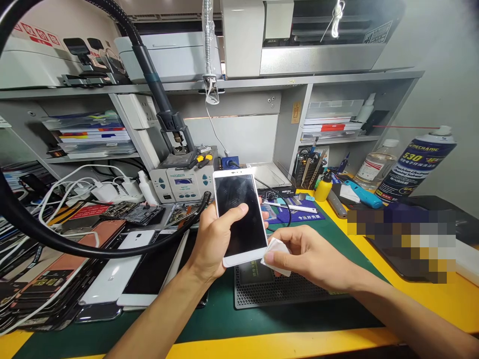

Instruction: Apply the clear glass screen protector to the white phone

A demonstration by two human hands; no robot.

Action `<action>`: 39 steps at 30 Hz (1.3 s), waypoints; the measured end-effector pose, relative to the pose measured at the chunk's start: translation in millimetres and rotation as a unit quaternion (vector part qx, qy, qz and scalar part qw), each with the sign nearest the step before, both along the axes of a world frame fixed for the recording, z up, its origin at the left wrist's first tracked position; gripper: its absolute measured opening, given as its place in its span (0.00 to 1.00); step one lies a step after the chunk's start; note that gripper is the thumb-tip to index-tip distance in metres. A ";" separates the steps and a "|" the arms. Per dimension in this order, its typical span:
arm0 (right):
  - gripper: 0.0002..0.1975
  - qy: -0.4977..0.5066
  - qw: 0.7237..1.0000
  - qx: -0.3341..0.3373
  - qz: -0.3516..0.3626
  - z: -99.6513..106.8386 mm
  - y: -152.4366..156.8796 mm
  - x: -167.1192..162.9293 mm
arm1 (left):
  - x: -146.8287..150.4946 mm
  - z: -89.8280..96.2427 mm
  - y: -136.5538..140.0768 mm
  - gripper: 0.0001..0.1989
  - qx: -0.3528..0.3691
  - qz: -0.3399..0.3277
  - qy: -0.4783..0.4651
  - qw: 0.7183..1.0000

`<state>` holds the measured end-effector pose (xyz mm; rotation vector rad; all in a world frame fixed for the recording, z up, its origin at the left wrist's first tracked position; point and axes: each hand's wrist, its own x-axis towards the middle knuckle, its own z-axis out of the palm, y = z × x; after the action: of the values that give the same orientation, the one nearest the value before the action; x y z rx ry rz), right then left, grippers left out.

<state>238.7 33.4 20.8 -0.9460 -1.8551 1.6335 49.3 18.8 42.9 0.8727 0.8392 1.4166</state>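
Note:
A white smartphone (245, 257) with a dark screen is held upright in my left hand (213, 232). My thumb lies across the screen, and the fingertips show at the phone's right edge. Smudges mark the upper part of the glass. My right hand (310, 257) pinches a folded white wipe (279, 247) between thumb and fingers, beside the phone's lower right corner. The wipe appears to touch that corner. Beneath both hands lies a dark perforated pad (292, 294) on the green mat (224, 324).
Several phones and phone parts (112, 274) lie at the left under a thick black hose (123, 253). Behind stands a soldering station (183, 182). A spray can (415, 162), a clear bottle (376, 162) and a yellow bottle (323, 187) stand at the right.

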 end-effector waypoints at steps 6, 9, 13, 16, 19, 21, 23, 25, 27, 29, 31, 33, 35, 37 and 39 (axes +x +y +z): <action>0.16 0.001 1.000 0.000 -0.002 -1.3 0.1 0.9 | 0.9 -0.9 0.6 0.16 -0.001 -0.009 -0.005 1.000; 0.16 0.002 1.000 -0.001 -0.001 -1.9 -1.1 2.3 | 0.8 -1.3 0.7 0.16 0.003 -0.010 0.002 1.000; 0.16 0.004 1.000 -0.004 0.001 -1.4 -1.3 2.1 | 0.1 -1.5 0.6 0.16 0.010 -0.014 0.005 1.000; 0.16 0.003 1.000 -0.006 -0.001 -1.1 -0.4 1.0 | -0.2 -2.0 1.2 0.17 0.011 -0.014 0.008 1.000; 0.16 0.006 1.000 -0.007 0.001 -1.6 -0.5 1.0 | -0.4 -3.3 1.7 0.16 0.010 -0.014 0.005 1.000; 0.16 0.004 1.000 -0.005 0.001 -2.4 -0.9 1.8 | -0.6 -3.9 1.6 0.16 0.006 -0.015 0.001 1.000; 0.16 0.003 1.000 -0.003 0.001 -3.2 -1.1 2.5 | -0.8 -3.9 1.5 0.17 0.002 -0.014 -0.002 1.000; 0.16 0.006 1.000 -0.002 0.002 -3.7 -0.8 2.7 | -0.8 -3.1 1.4 0.19 -0.001 -0.013 -0.002 1.000; 0.15 0.011 1.000 -0.006 0.001 -3.9 -0.4 2.2 | -0.6 -2.1 1.1 0.21 0.000 -0.013 -0.003 1.000; 0.15 0.015 1.000 -0.011 -0.002 -3.7 -0.4 1.5 | -0.4 -1.3 0.4 0.21 -0.003 -0.013 -0.002 1.000; 0.15 0.020 1.000 -0.017 -0.003 -3.4 -0.7 1.0 | -0.2 -1.1 -0.6 0.20 -0.005 -0.012 -0.003 1.000; 0.16 0.027 0.999 -0.023 -0.003 -3.4 -1.0 0.7 | -0.2 -1.2 -1.7 0.20 0.004 -0.010 0.005 1.000; 0.15 0.036 0.999 -0.030 -0.003 -4.0 -1.1 0.5 | -0.1 -0.9 -3.0 0.20 0.023 -0.012 0.020 0.999; 0.16 0.047 0.998 -0.039 -0.002 -5.0 -1.0 0.3 | 0.1 0.3 -4.6 0.20 0.045 -0.014 0.037 0.998; 0.16 0.061 0.997 -0.052 0.002 -6.0 -0.6 -0.2 | 0.5 2.1 -6.6 0.20 0.061 -0.010 0.050 0.997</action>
<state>238.5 32.8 14.8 -0.8642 -1.7051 1.7652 49.8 12.2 45.0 1.0493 0.8225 1.4282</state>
